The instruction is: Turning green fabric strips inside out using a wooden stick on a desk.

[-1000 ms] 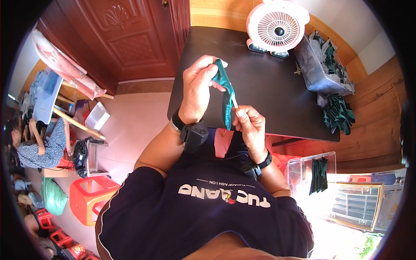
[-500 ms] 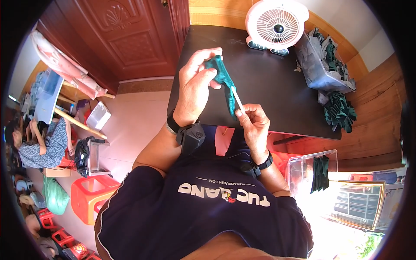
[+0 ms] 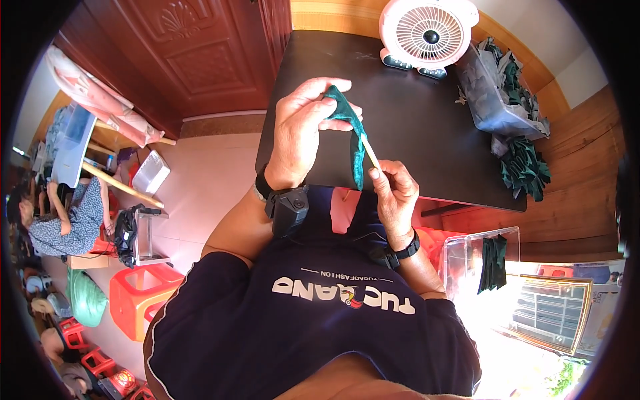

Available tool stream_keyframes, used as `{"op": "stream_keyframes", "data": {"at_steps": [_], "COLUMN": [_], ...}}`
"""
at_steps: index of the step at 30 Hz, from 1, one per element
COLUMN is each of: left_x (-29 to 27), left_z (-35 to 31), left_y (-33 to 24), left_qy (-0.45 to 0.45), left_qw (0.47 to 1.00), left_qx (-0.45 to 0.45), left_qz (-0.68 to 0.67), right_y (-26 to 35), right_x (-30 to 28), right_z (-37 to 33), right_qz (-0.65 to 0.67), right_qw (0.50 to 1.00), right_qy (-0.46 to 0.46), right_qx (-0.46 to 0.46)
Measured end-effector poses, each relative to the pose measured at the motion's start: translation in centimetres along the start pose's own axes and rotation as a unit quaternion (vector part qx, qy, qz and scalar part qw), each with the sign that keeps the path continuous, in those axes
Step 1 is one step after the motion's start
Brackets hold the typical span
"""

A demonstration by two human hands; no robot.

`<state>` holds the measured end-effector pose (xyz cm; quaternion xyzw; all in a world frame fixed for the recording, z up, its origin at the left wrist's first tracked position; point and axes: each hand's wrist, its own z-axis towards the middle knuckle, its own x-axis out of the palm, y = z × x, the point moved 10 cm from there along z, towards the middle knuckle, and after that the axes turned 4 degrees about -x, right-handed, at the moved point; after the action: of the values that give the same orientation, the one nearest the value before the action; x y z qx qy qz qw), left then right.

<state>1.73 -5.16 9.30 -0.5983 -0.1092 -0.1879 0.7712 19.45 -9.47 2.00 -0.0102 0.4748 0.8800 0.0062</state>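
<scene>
Between the thumb and fingers of my left hand (image 3: 301, 127) is a narrow piece of shiny dark green fabric (image 3: 357, 157), its upper end pinched and its lower end hanging down. My right hand (image 3: 397, 197) grips a slim pale stick (image 3: 371, 152) by its lower end, thumb against the fingers. The stick's upper tip meets the fabric about midway along; whether it is inside a fold I cannot tell. Both hands are raised over the near part of the black table (image 3: 413, 133).
A pink fan (image 3: 430, 37) stands at the table's back. On the right are a clear bin (image 3: 490, 110) of green and grey cloth pieces and a green cloth pile (image 3: 525, 170). More green strips (image 3: 493, 263) hang over a clear box. An orange stool (image 3: 137, 303) and a seated person (image 3: 70, 220) are at left.
The left fingers have shifted on the fabric, more of them now showing behind it. The stick has tilted slightly, and the right hand has moved a little right, away from the fabric's lower end.
</scene>
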Motion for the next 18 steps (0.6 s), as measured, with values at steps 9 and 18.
{"op": "stream_keyframes", "data": {"at_steps": [9, 18], "left_x": [0.3, 0.6], "left_z": [-0.2, -0.7], "left_y": [0.1, 0.6], "left_qy": [0.012, 0.032], "left_qw": [0.999, 0.995], "left_qx": [-0.016, -0.014], "left_qz": [0.046, 0.090], "right_y": [-0.8, -3.4], "right_x": [0.6, 4.5], "right_z": [-0.4, -2.7], "right_qz": [0.019, 0.306], "right_qw": [0.998, 0.900], "right_qy": [0.026, 0.156], "right_qx": [0.052, 0.268]}}
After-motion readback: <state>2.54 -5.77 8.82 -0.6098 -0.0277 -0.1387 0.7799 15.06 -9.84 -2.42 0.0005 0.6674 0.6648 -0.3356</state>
